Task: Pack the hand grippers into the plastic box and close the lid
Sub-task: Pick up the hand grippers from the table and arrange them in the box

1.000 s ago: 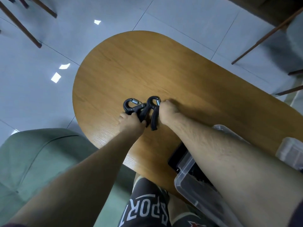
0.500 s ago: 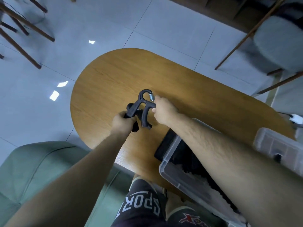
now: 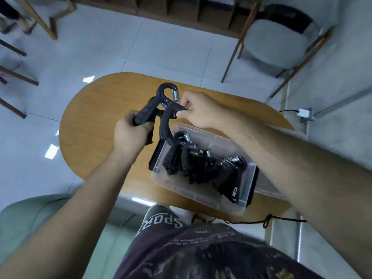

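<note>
The plastic box (image 3: pixel 191 193) sits closest to me at the near edge of the counter (image 3: pixel 90 121), open, with several black hand grippers (image 3: pixel 201 164) already heaped in it, handles overlapping and springs poking up. The free room looks to be at its far left corner, so that is where I should aim. Just past that corner my left hand (image 3: pixel 130 135) is wrapped round one handle of the hand gripper (image 3: pixel 146 110) I am packing, held up off the counter. A dark piece under my fist may be a second one; I cannot tell. Beyond it my right hand (image 3: pixel 198 110) pinches the small end by the spring (image 3: pixel 176 95), fingers curled tight. To do this well I should turn the looped end away from the pile, lower it handle first beside the others rather than across them, and let go only once it lies flat, or the lid may not seat. The lid itself I cannot pick out here.
</note>
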Demonstrator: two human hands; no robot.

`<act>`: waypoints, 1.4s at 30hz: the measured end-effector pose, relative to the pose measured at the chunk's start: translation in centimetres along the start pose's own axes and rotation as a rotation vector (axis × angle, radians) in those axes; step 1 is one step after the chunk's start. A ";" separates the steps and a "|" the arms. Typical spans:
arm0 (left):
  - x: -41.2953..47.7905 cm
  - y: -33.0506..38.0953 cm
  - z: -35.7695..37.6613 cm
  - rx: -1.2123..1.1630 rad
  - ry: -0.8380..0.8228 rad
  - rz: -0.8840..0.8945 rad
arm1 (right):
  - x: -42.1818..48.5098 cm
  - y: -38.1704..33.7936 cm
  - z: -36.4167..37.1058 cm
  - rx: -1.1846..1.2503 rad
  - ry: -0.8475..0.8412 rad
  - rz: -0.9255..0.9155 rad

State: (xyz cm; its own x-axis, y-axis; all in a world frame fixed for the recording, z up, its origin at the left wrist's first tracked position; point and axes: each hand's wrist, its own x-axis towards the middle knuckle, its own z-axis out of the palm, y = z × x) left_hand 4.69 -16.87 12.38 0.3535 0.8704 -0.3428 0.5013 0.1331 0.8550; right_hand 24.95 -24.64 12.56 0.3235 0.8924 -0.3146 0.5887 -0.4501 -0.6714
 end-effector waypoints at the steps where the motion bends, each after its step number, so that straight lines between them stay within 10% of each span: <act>1: -0.8 -0.1 1.1 -0.020 -0.032 -0.017 | -1.1 1.2 -0.4 0.001 -0.004 0.021; 19: -8.0 -5.2 9.4 0.227 -0.494 -0.131 | -13.0 12.8 2.2 -0.030 -0.053 0.359; 42: -4.1 -4.7 -0.6 0.185 -0.389 -0.387 | -10.8 12.4 3.8 -0.431 -0.183 0.416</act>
State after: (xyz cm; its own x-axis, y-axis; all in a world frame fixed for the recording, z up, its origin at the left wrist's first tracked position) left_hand 0.41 -20.78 9.99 0.3635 0.5321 -0.7647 0.7695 0.2912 0.5684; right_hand 25.95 -39.72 5.15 0.4803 0.6135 -0.6268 0.6989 -0.6995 -0.1491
